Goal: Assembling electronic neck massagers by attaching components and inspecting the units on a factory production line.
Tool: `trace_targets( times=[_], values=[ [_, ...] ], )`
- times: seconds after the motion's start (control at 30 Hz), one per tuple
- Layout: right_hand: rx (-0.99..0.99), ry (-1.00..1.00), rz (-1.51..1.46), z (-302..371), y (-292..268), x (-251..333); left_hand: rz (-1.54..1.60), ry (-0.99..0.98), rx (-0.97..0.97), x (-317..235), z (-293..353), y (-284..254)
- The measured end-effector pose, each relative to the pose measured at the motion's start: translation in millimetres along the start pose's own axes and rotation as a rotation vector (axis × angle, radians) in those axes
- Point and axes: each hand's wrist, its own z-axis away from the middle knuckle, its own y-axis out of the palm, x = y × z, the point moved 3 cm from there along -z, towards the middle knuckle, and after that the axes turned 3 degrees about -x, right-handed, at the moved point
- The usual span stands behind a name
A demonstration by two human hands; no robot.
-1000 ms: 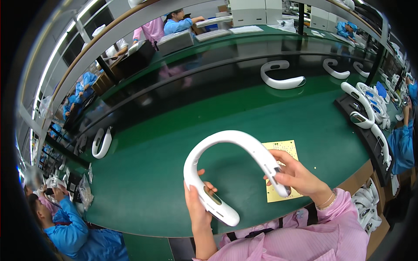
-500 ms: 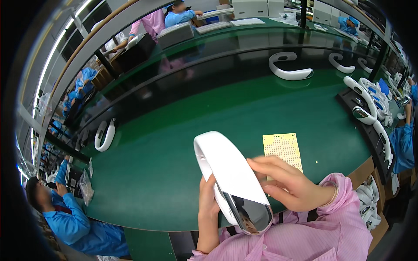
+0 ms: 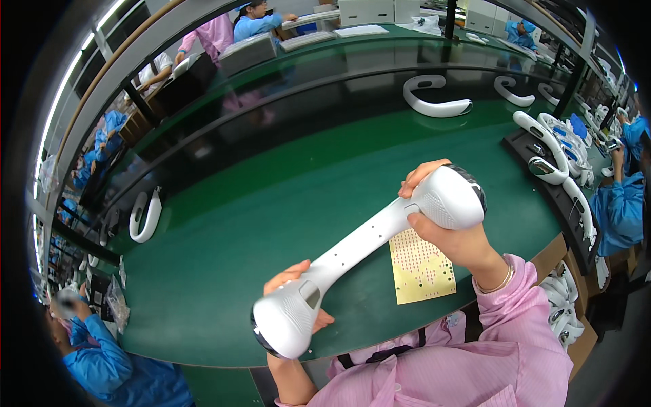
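You held the white neckband fan up off the green tabletop, near you and just right of centre, its curved band running from the near left to the far right. Your left hand was wrapped around the near end pod from beneath, fingers curled behind it and the thumb side showing just past the grille. Your right hand was closed over the far pod, fingers over its top and the thumb under the perforated face. Both hands had a full grip; neither was open.

The shell looked like smooth moulded plastic, so I judged it light, rigid at the pods and somewhat springy along the thin middle band. That gloss could have let it slide in dry fingers, and the band seemed the part most likely to flex or twist if you had levered on it. The bulbous pods were the safer places to hold, as you did, keeping fingers off the vent grilles and the dark glossy end caps, which would probably mark easily.

A yellow perforated card lay flat on the tabletop below the fan. Other white neckbands lay well apart: one at the far right, one at the left edge, more on a dark rack at the right.
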Motion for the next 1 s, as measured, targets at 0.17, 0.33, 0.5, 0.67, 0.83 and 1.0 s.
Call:
trace_targets(
  times=[0.17,0.33,0.5,0.67,0.83,1.0],
  values=[
    [0.006,0.255,-0.065,0,3,7,0.01,0.019,-0.127,-17,-4,2],
    [0.187,0.625,-0.288,-2,9,-15,0.267,-0.174,-0.269,-9,-22,12],
    [0.146,0.882,-0.518,0,12,-25,0.65,-0.527,-0.354,-1,-29,18],
    [0.093,0.929,-0.521,2,15,-28,0.703,-0.592,-0.355,3,-29,16],
    [0.126,0.832,-0.378,1,20,-34,0.749,-0.649,-0.33,12,-29,12],
    [0.048,0.956,-0.466,-11,39,-72,0.577,-0.572,-0.443,27,-29,-1]
  ],
)
